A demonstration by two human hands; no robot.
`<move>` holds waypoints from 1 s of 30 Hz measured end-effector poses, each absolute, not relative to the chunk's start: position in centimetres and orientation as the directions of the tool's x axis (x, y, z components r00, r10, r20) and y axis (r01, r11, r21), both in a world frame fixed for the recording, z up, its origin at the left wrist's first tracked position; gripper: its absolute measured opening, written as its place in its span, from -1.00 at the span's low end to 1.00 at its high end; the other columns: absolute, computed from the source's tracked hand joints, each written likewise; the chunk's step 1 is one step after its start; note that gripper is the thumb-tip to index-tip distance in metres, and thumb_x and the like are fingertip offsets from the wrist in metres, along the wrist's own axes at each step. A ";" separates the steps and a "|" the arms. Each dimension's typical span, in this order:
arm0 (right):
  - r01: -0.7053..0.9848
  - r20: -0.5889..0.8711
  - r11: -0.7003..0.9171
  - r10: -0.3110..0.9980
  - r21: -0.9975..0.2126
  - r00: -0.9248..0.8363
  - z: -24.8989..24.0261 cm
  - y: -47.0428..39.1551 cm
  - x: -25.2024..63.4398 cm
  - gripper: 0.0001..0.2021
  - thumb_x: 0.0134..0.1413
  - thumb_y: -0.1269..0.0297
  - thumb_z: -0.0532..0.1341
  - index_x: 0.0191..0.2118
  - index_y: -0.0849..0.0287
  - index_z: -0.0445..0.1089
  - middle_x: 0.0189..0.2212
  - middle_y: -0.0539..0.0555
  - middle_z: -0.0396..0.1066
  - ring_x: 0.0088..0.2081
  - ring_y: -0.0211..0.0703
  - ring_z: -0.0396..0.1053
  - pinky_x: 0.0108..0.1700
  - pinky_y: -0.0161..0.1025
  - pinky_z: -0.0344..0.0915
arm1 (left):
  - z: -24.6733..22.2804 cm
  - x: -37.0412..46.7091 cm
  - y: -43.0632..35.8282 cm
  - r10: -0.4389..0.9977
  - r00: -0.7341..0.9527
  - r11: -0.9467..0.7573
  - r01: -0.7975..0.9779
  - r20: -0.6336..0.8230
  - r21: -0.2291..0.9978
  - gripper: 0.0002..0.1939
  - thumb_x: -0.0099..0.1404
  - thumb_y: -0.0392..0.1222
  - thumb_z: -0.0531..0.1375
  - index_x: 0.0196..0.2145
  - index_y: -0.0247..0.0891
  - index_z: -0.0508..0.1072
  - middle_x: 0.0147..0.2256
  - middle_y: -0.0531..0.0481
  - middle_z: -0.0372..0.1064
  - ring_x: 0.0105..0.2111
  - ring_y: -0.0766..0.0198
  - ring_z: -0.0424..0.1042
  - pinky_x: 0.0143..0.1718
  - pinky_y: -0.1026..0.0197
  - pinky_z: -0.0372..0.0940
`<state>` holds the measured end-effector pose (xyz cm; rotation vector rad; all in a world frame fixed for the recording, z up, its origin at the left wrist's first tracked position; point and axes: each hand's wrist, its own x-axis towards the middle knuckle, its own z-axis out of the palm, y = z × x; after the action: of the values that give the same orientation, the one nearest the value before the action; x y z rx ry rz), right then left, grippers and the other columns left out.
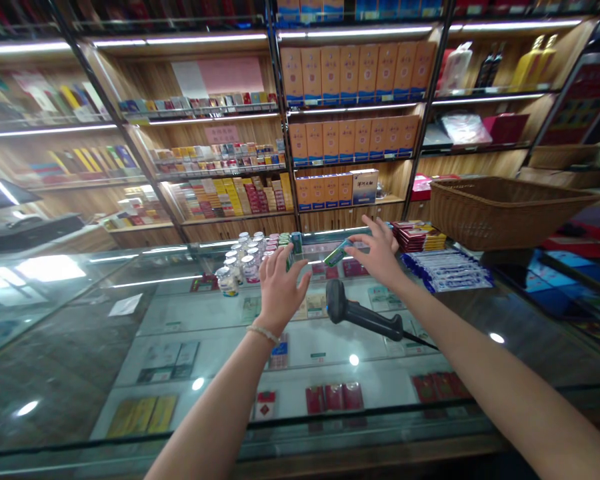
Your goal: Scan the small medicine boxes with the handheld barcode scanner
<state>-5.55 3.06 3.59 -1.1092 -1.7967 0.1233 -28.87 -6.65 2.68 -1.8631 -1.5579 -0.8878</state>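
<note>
My right hand point(377, 252) pinches one end of a small green packet point(337, 254) between thumb and finger, above the glass counter; its other fingers are spread. My left hand point(281, 287), with a pale bracelet on the wrist, has its fingers apart beside rows of small jars point(250, 265). Pink and green containers point(280, 240) stand just beyond its fingertips, partly hidden. A black barcode scanner point(363, 313) lies on the glass between my forearms, its cable running to the right.
Blue-and-white packets point(447, 269) lie right of my right hand, with red and yellow packs point(417, 236) behind. A wicker basket point(505, 217) stands at the right. Shelves of orange boxes point(350, 75) rise behind. The glass counter point(180, 320) shows flat packs beneath its top.
</note>
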 end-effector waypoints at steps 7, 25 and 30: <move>0.537 0.631 0.550 0.774 -0.640 -0.040 3.9 2.1 -6.2 -0.69 0.17 -0.11 0.32 -0.17 -0.03 0.63 0.42 0.11 0.19 0.46 0.31 -0.07 0.38 0.49 -0.17 | 2.8 -28.6 -6.8 0.591 0.153 -0.203 0.979 0.792 -0.037 -0.66 0.37 0.05 0.30 0.05 -0.06 0.58 0.32 -0.19 0.30 0.33 -0.14 0.22 0.35 -0.25 0.10; 0.424 0.552 0.519 0.832 -0.742 -0.054 3.6 0.2 -7.2 -0.67 0.13 -0.14 0.34 -0.20 -0.02 0.64 0.39 0.12 0.23 0.44 0.18 0.00 0.44 0.34 -0.14 | 2.6 -28.1 -7.1 0.491 0.124 -0.225 0.974 0.863 -0.012 -0.73 0.31 0.07 0.34 -0.09 -0.04 0.58 0.35 -0.13 0.26 0.37 -0.15 0.15 0.43 -0.34 -0.27; 0.498 0.528 0.497 0.845 -0.710 -0.090 3.2 0.2 -6.6 -0.64 0.14 -0.19 0.31 -0.18 -0.05 0.64 0.41 0.10 0.21 0.45 0.20 -0.01 0.42 0.39 -0.16 | 2.9 -28.1 -7.2 0.510 0.124 -0.246 0.969 0.851 0.006 -0.75 0.31 0.00 0.32 -0.07 -0.05 0.58 0.35 -0.13 0.27 0.37 -0.13 0.15 0.43 -0.36 -0.31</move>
<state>-6.63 0.21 3.21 -1.1407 -1.7440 0.4345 -28.10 -7.20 2.90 -1.8293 -1.4288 -1.0271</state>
